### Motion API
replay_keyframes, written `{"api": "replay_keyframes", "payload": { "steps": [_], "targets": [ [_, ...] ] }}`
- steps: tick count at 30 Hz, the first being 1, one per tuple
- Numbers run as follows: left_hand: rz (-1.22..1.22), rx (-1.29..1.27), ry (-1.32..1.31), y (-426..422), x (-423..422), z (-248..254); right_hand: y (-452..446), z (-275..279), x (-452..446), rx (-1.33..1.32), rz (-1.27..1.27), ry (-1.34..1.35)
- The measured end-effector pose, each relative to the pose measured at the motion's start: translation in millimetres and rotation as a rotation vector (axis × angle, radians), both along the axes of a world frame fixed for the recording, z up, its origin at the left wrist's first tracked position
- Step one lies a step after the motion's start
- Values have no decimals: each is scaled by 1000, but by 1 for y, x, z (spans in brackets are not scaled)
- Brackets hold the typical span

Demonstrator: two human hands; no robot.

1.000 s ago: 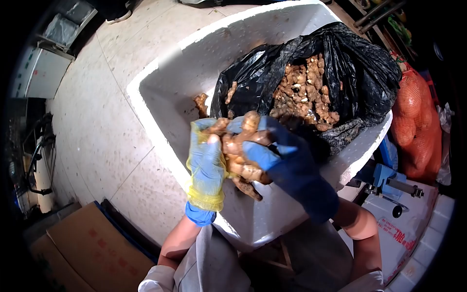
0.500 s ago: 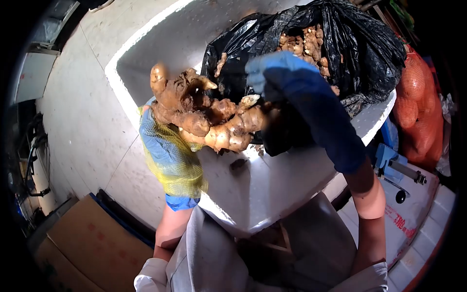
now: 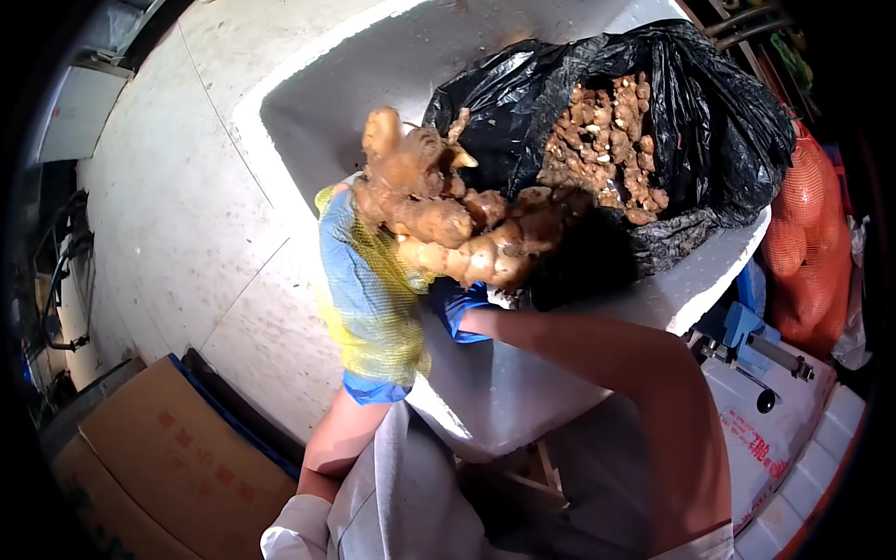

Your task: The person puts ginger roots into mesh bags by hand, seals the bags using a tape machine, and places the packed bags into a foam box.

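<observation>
A large, knobbly piece of ginger root [image 3: 439, 219] with brown dirt on it is held up over the white foam box [image 3: 322, 93]. My left hand [image 3: 369, 280], in a blue glove under a yellow mesh cover, is closed around its left end. My right hand [image 3: 457, 308], in a blue glove, reaches in under the ginger. Only the cuff side of that glove shows, and its fingers are hidden behind the ginger and my left hand. A black plastic bag [image 3: 714, 121] lies open in the box, with many smaller ginger pieces [image 3: 602, 140] inside.
Orange mesh sacks [image 3: 807, 233] stand on the right. Below them a blue clamp-like device with a crank [image 3: 751, 341] rests on a white box with red print [image 3: 747, 411]. A cardboard box [image 3: 177, 448] lies at lower left on the pale tiled floor [image 3: 177, 233].
My left hand and the ginger have shifted right. My right hand has swung from above the black bag down and left, under the ginger, uncovering more pieces in the bag.
</observation>
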State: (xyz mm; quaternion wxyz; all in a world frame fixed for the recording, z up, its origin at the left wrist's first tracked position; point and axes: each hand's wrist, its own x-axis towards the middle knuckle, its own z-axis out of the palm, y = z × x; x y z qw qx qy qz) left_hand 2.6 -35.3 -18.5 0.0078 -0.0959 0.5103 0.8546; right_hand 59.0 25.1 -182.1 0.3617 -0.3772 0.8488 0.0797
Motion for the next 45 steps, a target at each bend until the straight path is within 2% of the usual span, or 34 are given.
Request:
{"api": "replay_keyframes", "payload": {
  "steps": [2, 3, 4, 5, 9, 11, 13, 14, 15, 17, 18, 19, 21, 22, 24, 25, 27, 28, 29, 31, 32, 37, 39, 40, 41, 43, 45],
  "targets": [
    [-16, -255, 157, -1, 3, -6, -4, -22, 0, -24, -85, 9],
    [-19, -256, 163, -1, 2, -3, -4, -30, 3, -36, -137, 15],
    [-7, -96, 17, 0, 0, 6, -3, -32, 6, -59, -186, 22],
    [-7, -22, -9, -2, 1, 2, 0, -34, 10, -72, -233, 32],
    [-70, 229, -123, -6, -4, 7, 26, 30, 12, -187, -401, 78],
    [-67, 244, -194, -4, -7, 4, 37, 63, 10, -313, -571, 37],
    [-69, 277, -227, 0, -13, 12, 46, 93, 10, -546, -913, -114],
    [-80, 328, -273, 3, -16, 21, 51, 110, 10, -800, -1246, -291],
    [-93, 382, -321, 5, -17, 27, 58, 140, 9, -787, -1236, -259],
    [-137, 450, -273, 5, -21, 23, 66, 216, 11, -869, -1733, -556],
    [-147, 395, -223, 5, -21, 25, 72, 243, 12, -793, -1806, -617],
    [-156, 335, -177, 4, -21, 31, 76, 268, 19, -798, -1802, -599],
    [-196, 329, -186, 3, -18, 47, 79, 312, 32, -1246, -1666, 71],
    [-297, 402, -160, 3, -15, 55, 74, 328, 34, -1260, -1655, 82],
    [-363, 497, -152, 8, -6, 78, 62, 353, 37, -1870, -1694, 160],
    [-398, 543, -149, 11, -1, 93, 57, 357, 37, -1890, -1672, 165],
    [-372, 470, -75, 16, 16, 122, 48, 358, 35, -1233, -1095, 1069],
    [-307, 482, -81, 20, 23, 129, 44, 362, 35, -1386, -1134, 1092],
    [-307, 478, -71, 20, 26, 137, 44, 370, 36, -1396, -1129, 1096],
    [-274, 538, -120, 19, 32, 149, 43, 384, 39, -1307, -1146, 1068],
    [-227, 532, -182, 19, 35, 153, 38, 386, 39, -1215, -1251, 1060],
    [-356, 491, -94, 19, 36, 152, 32, 382, 31, -1211, -1345, 919],
    [-222, 461, -203, 24, 37, 143, 33, 374, 19, -1116, -1400, 794],
    [-285, 457, -238, 20, 33, 139, 33, 366, 13, -1138, -1361, 787],
    [-231, 475, -324, 19, 33, 134, 34, 358, 6, -1080, -1294, 783],
    [-216, 394, -313, 11, 18, 111, 33, 353, -2, -1003, -1138, 809],
    [-133, 327, -274, 5, 8, 104, 38, 354, -6, -949, -1124, 685]
  ]
}}
